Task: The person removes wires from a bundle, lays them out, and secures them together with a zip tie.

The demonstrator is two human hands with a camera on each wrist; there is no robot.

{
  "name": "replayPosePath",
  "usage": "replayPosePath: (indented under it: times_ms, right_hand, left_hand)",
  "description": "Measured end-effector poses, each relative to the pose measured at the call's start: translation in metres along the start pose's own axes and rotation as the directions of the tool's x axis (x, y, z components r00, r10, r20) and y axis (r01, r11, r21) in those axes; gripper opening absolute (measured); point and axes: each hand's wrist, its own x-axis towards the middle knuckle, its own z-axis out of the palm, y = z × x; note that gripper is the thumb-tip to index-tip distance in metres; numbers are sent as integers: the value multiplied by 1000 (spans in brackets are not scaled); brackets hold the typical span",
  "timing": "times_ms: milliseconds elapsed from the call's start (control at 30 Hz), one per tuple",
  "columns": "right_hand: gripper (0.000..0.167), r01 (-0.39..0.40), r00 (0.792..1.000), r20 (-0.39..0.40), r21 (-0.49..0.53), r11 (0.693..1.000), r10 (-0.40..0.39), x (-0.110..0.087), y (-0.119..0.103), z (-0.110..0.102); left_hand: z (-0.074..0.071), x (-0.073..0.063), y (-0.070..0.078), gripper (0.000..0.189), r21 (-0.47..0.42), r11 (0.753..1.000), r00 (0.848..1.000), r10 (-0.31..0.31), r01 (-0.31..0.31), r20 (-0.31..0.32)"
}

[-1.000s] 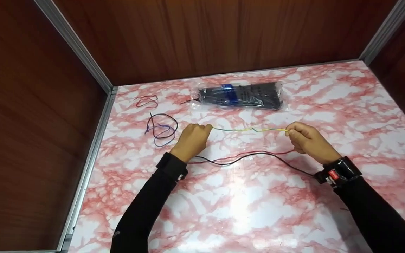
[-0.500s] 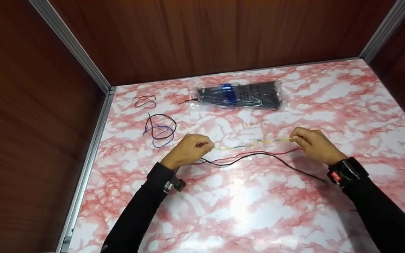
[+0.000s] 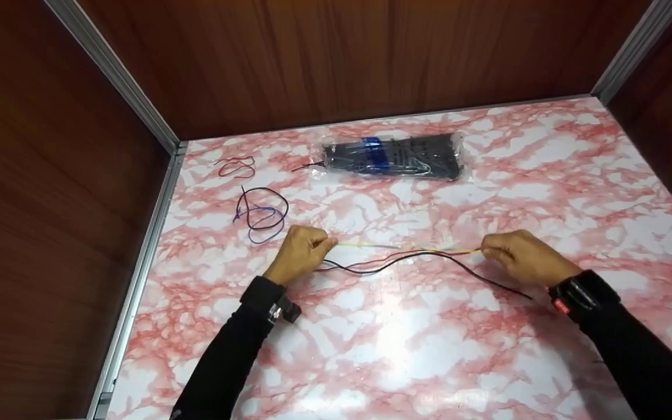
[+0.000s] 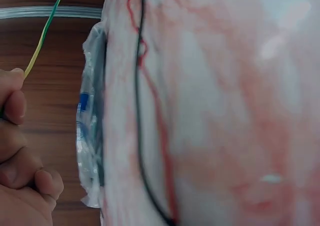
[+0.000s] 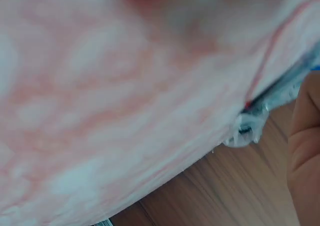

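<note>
A thin yellow-green wire is stretched nearly straight between the two hands over the table. My left hand pinches its left end between thumb and forefinger; in the left wrist view the striped yellow-green wire rises from the fingertips. The right hand pinches the other end. Just below it in the head view lie a red wire and a black wire, side by side on the table. In the right wrist view only part of the right hand shows, its fingertips out of frame.
A clear plastic bag of black cable ties with a blue band lies toward the back. At the left are a looped black wire with a blue one and a small red wire coil. Brown panels enclose the marbled table.
Both hands have come nearer the person, bringing the yellow-green wire down close to the red and black wires. The wire, kinked in the middle before, is now nearly straight.
</note>
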Motion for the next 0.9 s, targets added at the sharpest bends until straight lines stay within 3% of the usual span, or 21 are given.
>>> replayPosePath:
  times_ms: [100,167,333,400,467,567,667,767,900]
  right_hand:
    - [19,34,999,-6,-29,999,-34,-7,0,9]
    - [16,38,999,-21,-43,998,-39,-12,-1,11]
    - [14,-89,992,-87,3,996,88,-21,-5,-2]
    - [15,-126,987,-102,17,992,127,-23,-6,-8]
    - [14,-95,990,-104,0,995,94,-22,-6,-10]
    - [18,0,998,-64,-89,996,-6,-21,-6,-4]
    - [19,88,996,-10,-187,978,-92,-19,-8,3]
    - [23,84,996,28,-275,958,-80,-18,-10,6]
    - [29,12,1000,27,-342,940,-3,-20,-8,3]
  left_hand:
    - [2,-10,-1,49,6,998,998,-65,65,27]
    - [1,-15,2,42,-2,998,997,-69,70,44]
    - [-9,-25,12,18,-10,998,994,-53,54,95]
    - [-10,-27,12,12,12,997,989,-73,72,130]
    - [-11,-30,10,9,78,995,985,-77,66,155]
    - [-13,-33,7,8,196,981,982,-30,-7,186]
    - [-16,-32,2,18,318,941,981,63,-119,183]
    - [-19,-32,0,27,374,910,975,114,-180,192]
    - [-14,-37,5,26,431,876,962,120,-219,246]
